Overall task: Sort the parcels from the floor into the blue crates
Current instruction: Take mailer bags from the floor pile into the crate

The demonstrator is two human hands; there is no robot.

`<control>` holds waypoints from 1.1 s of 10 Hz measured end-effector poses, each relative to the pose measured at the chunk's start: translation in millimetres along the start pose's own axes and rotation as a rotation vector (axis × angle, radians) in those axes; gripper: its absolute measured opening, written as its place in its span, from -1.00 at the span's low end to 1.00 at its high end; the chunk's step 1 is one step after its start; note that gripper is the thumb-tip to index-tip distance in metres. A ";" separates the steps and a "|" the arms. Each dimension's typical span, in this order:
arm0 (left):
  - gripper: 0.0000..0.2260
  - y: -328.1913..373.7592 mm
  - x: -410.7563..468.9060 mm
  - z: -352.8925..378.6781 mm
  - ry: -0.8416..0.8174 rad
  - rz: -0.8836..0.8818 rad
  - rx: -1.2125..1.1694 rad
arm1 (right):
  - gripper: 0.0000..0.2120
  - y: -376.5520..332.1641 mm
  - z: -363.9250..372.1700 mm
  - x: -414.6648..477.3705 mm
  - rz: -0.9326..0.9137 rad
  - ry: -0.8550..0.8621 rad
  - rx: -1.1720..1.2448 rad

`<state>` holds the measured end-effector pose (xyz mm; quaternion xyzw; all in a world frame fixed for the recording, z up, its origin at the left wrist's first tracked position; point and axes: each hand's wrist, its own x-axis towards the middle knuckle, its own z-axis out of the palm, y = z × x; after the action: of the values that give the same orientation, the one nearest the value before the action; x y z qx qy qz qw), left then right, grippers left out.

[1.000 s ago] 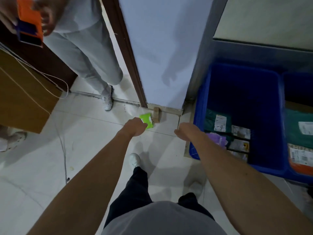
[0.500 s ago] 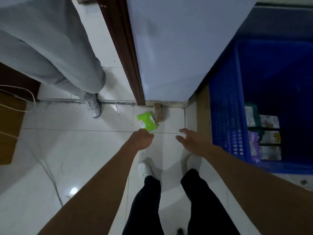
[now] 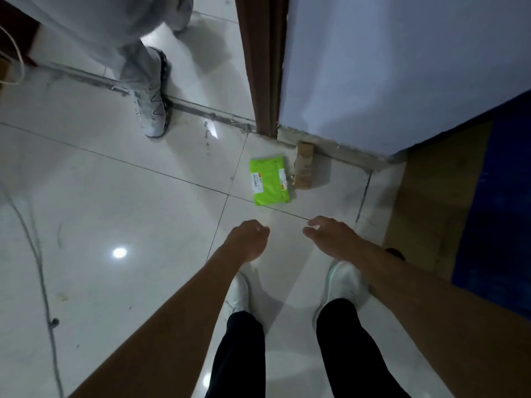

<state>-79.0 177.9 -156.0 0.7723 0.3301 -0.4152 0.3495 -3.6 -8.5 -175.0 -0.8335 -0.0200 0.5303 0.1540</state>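
A bright green parcel [image 3: 269, 180] with white labels lies flat on the pale floor tiles near the foot of the wall. A small brown cardboard box [image 3: 303, 165] lies right beside it, against the wall base. My left hand [image 3: 249, 242] hangs just below the green parcel with its fingers curled and nothing in it. My right hand [image 3: 330, 235] is beside it, fingers loosely apart, empty. Neither hand touches a parcel. A blue crate [image 3: 500, 214] shows only as a wall at the right edge; its inside is out of view.
Another person's grey-trousered leg and grey shoe [image 3: 151, 101] stand at the upper left by the door threshold. A brown door frame [image 3: 264, 64] and white wall [image 3: 388, 67] rise ahead. A thin cable [image 3: 43, 282] runs down the floor at left. My white shoes are below my hands.
My view has tipped further down and closer to the floor. The green parcel now lies clear ahead of my left hand. The crate's contents have slid out of view to the right.
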 end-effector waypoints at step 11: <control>-0.74 -8.1 161.2 15.9 0.124 -0.235 -0.749 | -0.82 -21.7 51.2 177.9 0.047 0.065 0.625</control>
<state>-21.5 204.7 -305.2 0.5721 0.5652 -0.2557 0.5365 31.4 59.2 -345.1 -0.7626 0.1683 0.4872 0.3910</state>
